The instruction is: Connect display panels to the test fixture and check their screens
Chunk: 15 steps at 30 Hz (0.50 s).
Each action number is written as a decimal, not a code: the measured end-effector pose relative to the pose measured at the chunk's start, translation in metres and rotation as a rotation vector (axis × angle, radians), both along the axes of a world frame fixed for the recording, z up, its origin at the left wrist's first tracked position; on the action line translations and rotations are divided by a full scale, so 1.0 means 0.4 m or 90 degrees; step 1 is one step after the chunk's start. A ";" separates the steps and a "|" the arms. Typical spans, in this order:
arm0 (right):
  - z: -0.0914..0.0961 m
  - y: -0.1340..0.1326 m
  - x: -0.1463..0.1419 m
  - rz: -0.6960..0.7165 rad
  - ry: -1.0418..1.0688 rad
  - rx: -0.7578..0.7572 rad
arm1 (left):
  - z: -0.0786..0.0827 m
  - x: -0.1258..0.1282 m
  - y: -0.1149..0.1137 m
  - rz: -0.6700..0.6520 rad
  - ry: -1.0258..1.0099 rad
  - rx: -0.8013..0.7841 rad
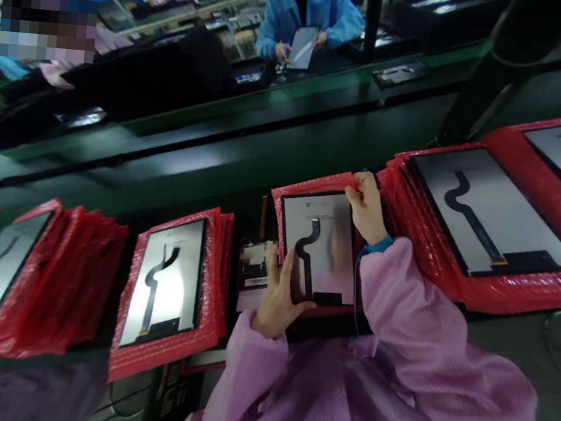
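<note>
In front of me a tablet display panel (328, 260), silver-backed with a dark curved ribbon cable (306, 258), lies on a red bubble-wrap bag (291, 195). My left hand (280, 299) rests at the panel's lower left, its fingers stretched out along the left edge and the thumb over the bottom. At the upper right corner, my right hand (368, 205) pinches the edge of the red bag, thumb and fingers together. Left of the panel sits a smaller electronic part (256, 264) with a printed label, partly covered by my left hand.
Red bubble-wrap stacks topped by display panels stand at the left (166, 285), far left (1, 264) and right (491, 209). A dark post (487, 91) rises behind the right stack. Across the green-edged bench (266, 144) a person in blue (312, 17) holds a panel.
</note>
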State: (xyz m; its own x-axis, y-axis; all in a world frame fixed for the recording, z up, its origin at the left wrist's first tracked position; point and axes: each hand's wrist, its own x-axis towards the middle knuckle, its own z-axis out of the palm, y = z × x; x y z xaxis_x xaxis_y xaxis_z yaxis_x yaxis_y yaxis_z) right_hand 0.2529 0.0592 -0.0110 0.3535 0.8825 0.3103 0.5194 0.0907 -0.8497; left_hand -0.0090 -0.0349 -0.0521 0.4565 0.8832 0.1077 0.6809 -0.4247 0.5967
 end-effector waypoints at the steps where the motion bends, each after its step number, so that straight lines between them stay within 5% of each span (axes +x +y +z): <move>1: 0.009 -0.011 -0.001 -0.008 0.021 0.047 | -0.002 -0.001 0.006 0.012 -0.038 0.004; 5: 0.022 -0.040 -0.002 -0.082 0.107 0.197 | 0.001 -0.003 0.031 0.101 -0.284 -0.059; 9: 0.024 -0.047 -0.015 -0.116 0.203 0.241 | 0.044 -0.003 0.018 0.172 -0.364 -0.152; 12: 0.042 -0.057 -0.041 -0.028 0.313 0.183 | 0.097 -0.041 -0.018 0.272 -0.450 -0.220; 15: 0.065 -0.073 -0.069 0.117 0.430 0.058 | 0.159 -0.148 -0.043 0.491 -0.534 -0.205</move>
